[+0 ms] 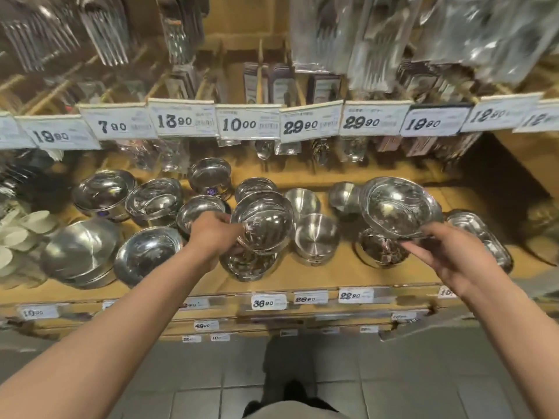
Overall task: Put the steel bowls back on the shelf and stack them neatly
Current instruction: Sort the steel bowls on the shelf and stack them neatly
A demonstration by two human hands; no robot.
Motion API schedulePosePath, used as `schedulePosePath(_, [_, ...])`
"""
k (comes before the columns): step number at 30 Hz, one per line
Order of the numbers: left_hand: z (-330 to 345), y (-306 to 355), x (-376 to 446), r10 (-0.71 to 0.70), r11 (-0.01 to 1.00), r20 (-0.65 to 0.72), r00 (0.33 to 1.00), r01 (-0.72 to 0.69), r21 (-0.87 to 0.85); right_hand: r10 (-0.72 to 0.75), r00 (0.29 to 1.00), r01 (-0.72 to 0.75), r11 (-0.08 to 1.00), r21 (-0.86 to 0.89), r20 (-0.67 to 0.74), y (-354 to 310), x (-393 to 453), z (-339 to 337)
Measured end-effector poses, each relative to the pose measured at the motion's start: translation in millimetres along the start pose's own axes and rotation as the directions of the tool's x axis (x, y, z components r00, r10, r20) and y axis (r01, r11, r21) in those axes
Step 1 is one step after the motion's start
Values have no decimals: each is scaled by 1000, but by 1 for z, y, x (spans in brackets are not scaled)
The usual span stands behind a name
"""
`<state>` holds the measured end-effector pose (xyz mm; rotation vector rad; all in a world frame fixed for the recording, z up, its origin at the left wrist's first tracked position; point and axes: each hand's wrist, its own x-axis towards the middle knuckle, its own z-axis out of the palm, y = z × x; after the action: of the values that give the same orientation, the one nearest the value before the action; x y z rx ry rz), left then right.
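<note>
My left hand [211,234] grips the rim of a shiny steel bowl [263,222], held tilted above another bowl [246,264] that stands on the wooden shelf [332,273]. My right hand [447,252] pinches the near rim of a wider steel bowl [396,207], lifted over a bowl stack [382,249] at the right. Several more steel bowls stand on the shelf, among them one at the front left [148,252] and a matte one in the middle [317,237].
Price tags [248,124] hang along the upper rail, with packed cutlery [320,31] above. A steel tray [481,237] lies at the shelf's right end, white spoons [21,234] at the left. Lower shelf edges with tags [269,302] and a tiled floor [196,397] lie below.
</note>
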<state>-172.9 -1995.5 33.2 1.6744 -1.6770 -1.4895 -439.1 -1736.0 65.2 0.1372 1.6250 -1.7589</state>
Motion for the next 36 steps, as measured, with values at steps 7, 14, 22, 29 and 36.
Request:
schedulePosePath(7, [74,23,-19,55,989,164,985,-76,126,-30,996,29,1000,-8,-89,-2,-4,-56])
schedulePosePath(14, [174,42,-43,49,988,186,981,-75,135,1,998,-1,1000,-2,-55,-25,27,-102])
schedulePosePath(22, [268,50,-43,15,994,83,996,-23,104,94,995,-92,995,-48,41,-52,70,-145])
schedulePosePath(29, [282,36,-41,5,984,-10,1000,-3,181,124,985,-114,990,-88,116,-67,86,-150])
schedulePosePath(36, [288,35,-41,-13,973,-21,1000,17,232,161,978,-149,984,-94,136,-66,91,-157])
